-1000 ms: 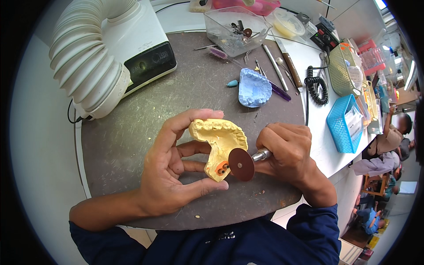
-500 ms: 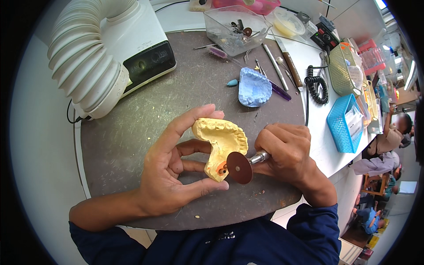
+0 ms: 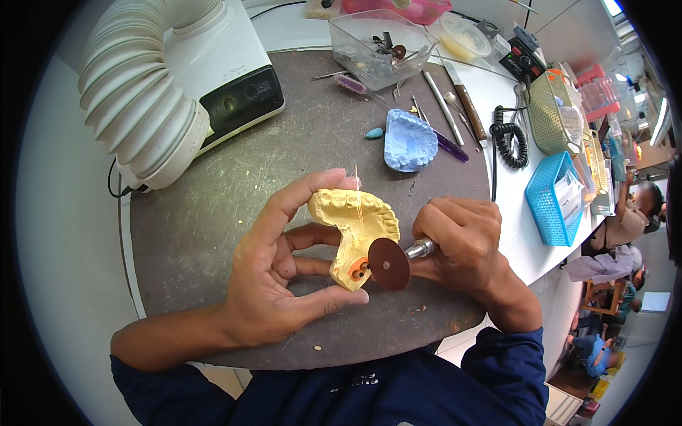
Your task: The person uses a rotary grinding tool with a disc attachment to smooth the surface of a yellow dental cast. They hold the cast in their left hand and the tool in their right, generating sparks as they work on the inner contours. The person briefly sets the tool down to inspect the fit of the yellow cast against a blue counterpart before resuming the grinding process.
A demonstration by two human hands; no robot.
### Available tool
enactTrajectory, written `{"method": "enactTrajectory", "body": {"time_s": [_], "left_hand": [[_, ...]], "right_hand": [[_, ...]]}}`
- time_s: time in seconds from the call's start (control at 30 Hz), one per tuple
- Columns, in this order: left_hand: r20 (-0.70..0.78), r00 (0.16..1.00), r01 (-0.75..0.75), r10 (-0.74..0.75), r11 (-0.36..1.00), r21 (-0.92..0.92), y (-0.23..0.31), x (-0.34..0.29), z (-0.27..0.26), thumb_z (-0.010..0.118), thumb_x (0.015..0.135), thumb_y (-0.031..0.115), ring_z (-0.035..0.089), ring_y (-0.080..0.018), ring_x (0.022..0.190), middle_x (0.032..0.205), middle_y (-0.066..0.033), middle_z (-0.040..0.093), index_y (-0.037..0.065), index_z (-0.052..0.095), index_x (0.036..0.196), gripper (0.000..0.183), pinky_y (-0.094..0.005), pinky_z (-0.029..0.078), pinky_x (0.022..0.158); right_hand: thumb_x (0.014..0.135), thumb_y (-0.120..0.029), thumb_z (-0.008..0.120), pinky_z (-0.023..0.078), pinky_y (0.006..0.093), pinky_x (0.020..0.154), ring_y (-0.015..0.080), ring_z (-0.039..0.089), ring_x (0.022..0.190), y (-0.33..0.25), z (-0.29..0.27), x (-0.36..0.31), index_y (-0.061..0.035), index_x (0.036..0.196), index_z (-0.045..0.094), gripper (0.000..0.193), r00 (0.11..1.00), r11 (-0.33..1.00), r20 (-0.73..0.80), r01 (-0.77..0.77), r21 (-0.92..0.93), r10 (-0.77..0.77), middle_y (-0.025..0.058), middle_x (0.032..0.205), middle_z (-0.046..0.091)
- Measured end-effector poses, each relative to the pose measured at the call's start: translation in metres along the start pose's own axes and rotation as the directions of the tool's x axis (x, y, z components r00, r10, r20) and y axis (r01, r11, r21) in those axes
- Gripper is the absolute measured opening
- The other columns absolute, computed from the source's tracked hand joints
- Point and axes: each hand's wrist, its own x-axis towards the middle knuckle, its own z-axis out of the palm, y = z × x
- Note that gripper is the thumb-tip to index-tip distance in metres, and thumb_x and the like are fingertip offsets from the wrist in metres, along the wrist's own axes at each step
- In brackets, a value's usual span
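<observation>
My left hand [image 3: 273, 266] holds a yellow plaster dental model [image 3: 349, 245], fingers on its far end and thumb at its near end. The near end has an orange patch [image 3: 353, 270] with small dark holes and metal posts. My right hand [image 3: 460, 238] is closed around a silver rotary handpiece [image 3: 420, 248]. On its tip sits a brown cutting disc [image 3: 389, 273], its left edge at the posts beside the orange patch. Thin bright sparks [image 3: 359, 202] streak away from there over the model. Most of the handpiece is hidden in my fist.
A blue dental model [image 3: 410, 145] lies beyond my hands, near a knife [image 3: 465, 103] and several slim tools. Behind them stands a clear tray [image 3: 380, 64]. A white ribbed hose [image 3: 142, 106] arches at the left. Baskets [image 3: 554, 202] line the right; people are in the background.
Sparks now fly from the disc, where none showed before. The disc and handpiece have shifted slightly to the right. My left hand and the model have hardly moved.
</observation>
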Motion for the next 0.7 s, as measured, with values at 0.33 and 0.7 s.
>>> {"method": "enactTrajectory", "body": {"time_s": [0.33,0.7], "left_hand": [[0.018,1.000,0.019,-0.019,0.999,0.033,0.0026,0.0004,-0.0009,0.080,0.070,-0.013,0.052,-0.0298,0.128,0.150,-0.0220,0.033,0.003,0.018,0.152,0.104,-0.0367,0.058,0.095],[0.016,0.999,0.028,-0.029,0.999,0.032,0.0037,0.0008,-0.0012,0.079,0.070,-0.013,0.052,-0.0298,0.128,0.151,-0.0225,0.032,0.002,0.017,0.153,0.105,-0.0366,0.058,0.095]], "right_hand": [[0.055,-0.036,0.090,0.034,0.0320,0.041,0.0190,0.047,0.044,-0.0009,-0.0003,-0.0013,-0.0110,0.063,0.046,0.051,1.000,1.000,0.025,-0.002,-0.021,0.002,0.0019,0.055,0.044],[0.058,-0.038,0.088,0.034,0.0318,0.041,0.0183,0.048,0.044,-0.0005,-0.0006,0.0005,-0.0102,0.064,0.047,0.050,1.000,1.000,0.012,0.000,0.006,0.000,0.0022,0.056,0.045]]}}
